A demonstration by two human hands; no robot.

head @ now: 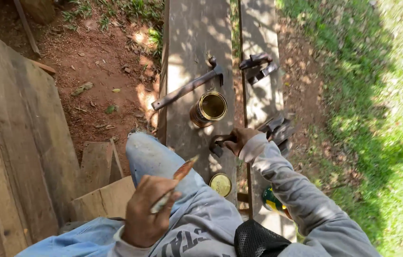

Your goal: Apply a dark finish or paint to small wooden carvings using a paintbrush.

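Golden open can (209, 108) on a grey plank (194, 43), rusty brown hammer (189, 85), pale blue jeans (156, 159), grey sleeve (296, 190).

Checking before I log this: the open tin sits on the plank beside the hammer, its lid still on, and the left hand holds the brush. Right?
Not quite. The head view shows the tin open, its lid lying apart on the plank. It does sit beside the hammer, and the left hand holds the brush.

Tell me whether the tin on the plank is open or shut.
Open. The tin lies tipped on the plank, its round mouth bare and facing the camera; its lid lies apart, nearer the person.
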